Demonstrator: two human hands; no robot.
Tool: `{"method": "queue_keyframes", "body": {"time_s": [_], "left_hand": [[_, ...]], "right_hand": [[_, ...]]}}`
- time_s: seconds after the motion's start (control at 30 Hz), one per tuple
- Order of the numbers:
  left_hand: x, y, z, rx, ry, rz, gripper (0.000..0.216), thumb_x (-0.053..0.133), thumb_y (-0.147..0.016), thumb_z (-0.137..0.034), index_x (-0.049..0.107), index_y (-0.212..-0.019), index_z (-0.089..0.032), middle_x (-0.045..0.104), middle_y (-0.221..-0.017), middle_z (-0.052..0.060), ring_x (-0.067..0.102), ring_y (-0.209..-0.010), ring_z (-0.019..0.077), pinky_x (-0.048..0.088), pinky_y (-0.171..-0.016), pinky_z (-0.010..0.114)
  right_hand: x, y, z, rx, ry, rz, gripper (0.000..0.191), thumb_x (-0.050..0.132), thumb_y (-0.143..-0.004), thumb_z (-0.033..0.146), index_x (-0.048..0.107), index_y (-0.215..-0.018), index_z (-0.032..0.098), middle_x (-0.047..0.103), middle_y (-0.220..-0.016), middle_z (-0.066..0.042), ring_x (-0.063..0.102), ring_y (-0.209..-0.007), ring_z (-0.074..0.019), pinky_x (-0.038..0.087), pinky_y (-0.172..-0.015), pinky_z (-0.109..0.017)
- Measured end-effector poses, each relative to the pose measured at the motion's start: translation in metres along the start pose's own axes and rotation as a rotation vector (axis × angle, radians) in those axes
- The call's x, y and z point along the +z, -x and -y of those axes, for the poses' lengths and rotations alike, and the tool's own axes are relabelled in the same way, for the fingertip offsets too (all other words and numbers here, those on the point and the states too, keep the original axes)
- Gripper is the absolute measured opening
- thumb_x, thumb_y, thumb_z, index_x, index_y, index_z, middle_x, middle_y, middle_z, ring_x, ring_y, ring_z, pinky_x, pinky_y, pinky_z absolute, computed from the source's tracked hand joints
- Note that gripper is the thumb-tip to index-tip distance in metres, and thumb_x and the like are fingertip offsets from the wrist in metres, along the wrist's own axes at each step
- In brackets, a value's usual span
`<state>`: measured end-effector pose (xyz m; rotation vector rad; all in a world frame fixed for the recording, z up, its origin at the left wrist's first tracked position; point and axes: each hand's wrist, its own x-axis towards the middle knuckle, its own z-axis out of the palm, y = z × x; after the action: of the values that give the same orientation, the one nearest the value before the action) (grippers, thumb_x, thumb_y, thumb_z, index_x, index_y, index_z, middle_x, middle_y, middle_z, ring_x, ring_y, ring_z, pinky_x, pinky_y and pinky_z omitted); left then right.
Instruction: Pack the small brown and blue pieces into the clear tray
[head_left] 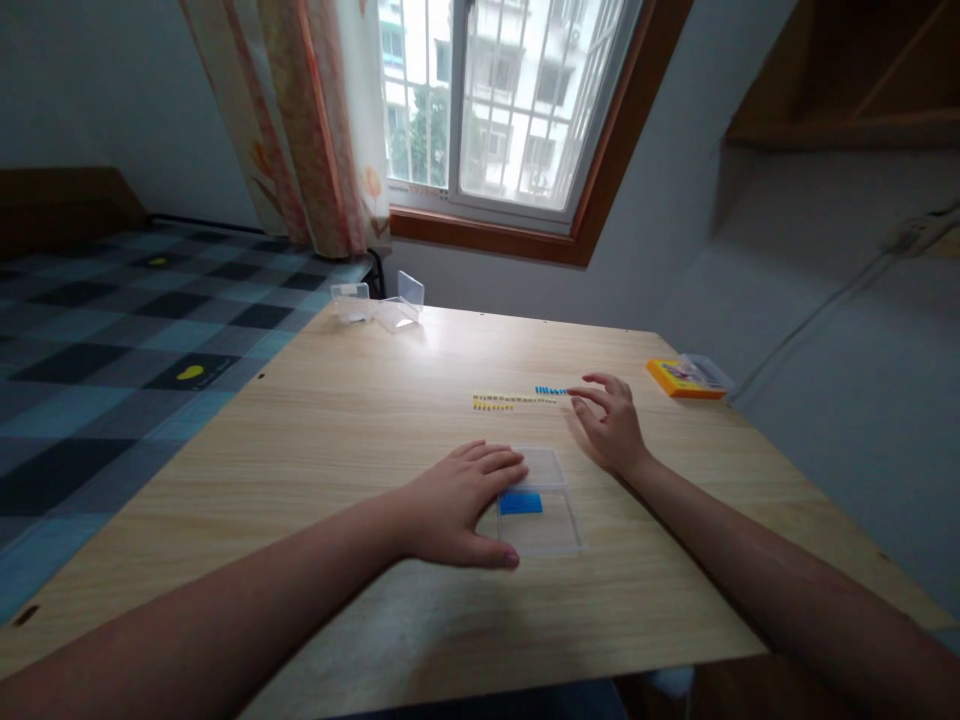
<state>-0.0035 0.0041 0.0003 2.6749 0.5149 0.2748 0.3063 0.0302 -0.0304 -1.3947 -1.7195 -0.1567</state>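
Note:
My left hand (465,505) lies palm down with its fingers spread and its fingertips on a clear plastic box (551,530). The box is open flat on the table, and a blue strip (520,503) is in its near half. My right hand (611,425) is bent over the end of a short row of tiny blue pieces (550,390). Its thumb and index fingertips come close together there; anything between them is too small to make out. Nearer than the blue row run a longer row of small dull-yellow pieces (514,399) and a shorter row of bright yellow pieces (491,408).
Two more clear plastic boxes, one upright (351,302) and one with its lid raised (401,312), stand at the table's far left corner. An orange-yellow box (684,378) sits by the right edge. A checked bed (150,330) adjoins the wooden table (300,470) on the left.

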Motion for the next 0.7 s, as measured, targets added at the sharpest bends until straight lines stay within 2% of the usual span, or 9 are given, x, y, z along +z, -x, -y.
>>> {"method": "queue_keyframes", "body": {"time_s": [0.23,0.33,0.43,0.53,0.7], "left_hand": [[0.002,0.001,0.001,0.012,0.000,-0.024,0.096,0.075,-0.077,-0.073,0.051,-0.151,-0.017,0.050,-0.157,0.021,0.045,-0.146,0.0420,0.027,-0.124,0.060],[0.002,0.001,0.002,0.009,0.003,-0.023,0.097,0.074,-0.077,-0.075,0.051,-0.151,-0.018,0.049,-0.157,0.020,0.045,-0.146,0.0420,0.027,-0.124,0.061],[0.002,0.002,0.001,0.009,0.012,-0.021,0.096,0.071,-0.078,-0.077,0.051,-0.152,-0.019,0.049,-0.158,0.020,0.045,-0.146,0.0415,0.027,-0.124,0.060],[0.003,0.001,0.001,0.013,0.022,-0.023,0.096,0.070,-0.079,-0.077,0.051,-0.152,-0.018,0.049,-0.158,0.020,0.045,-0.146,0.0420,0.026,-0.125,0.061],[0.003,0.002,0.001,0.010,0.028,-0.017,0.098,0.071,-0.078,-0.076,0.051,-0.152,-0.016,0.050,-0.158,0.019,0.045,-0.146,0.0428,0.026,-0.125,0.061]], "right_hand": [[0.041,-0.042,-0.020,0.034,0.009,0.044,0.021,0.065,-0.088,0.031,0.084,-0.088,0.022,0.067,-0.134,-0.013,0.047,-0.140,-0.0336,0.032,-0.121,-0.055],[0.052,-0.051,-0.024,0.062,0.009,0.089,0.019,0.069,-0.086,0.033,0.084,-0.088,0.022,0.061,-0.146,-0.012,0.037,-0.149,-0.0367,0.023,-0.124,-0.061],[0.054,-0.051,-0.027,0.080,0.004,0.151,0.015,0.073,-0.083,0.032,0.085,-0.089,0.024,0.052,-0.157,-0.010,0.025,-0.156,-0.0395,0.013,-0.124,-0.068],[0.052,-0.048,-0.028,0.081,-0.001,0.217,0.013,0.075,-0.080,0.027,0.085,-0.088,0.026,0.044,-0.164,-0.007,0.017,-0.159,-0.0399,0.007,-0.125,-0.069],[0.054,-0.049,-0.030,0.107,-0.007,0.289,0.013,0.077,-0.080,0.028,0.086,-0.090,0.028,0.040,-0.166,-0.005,0.011,-0.160,-0.0394,0.004,-0.124,-0.070]]}}
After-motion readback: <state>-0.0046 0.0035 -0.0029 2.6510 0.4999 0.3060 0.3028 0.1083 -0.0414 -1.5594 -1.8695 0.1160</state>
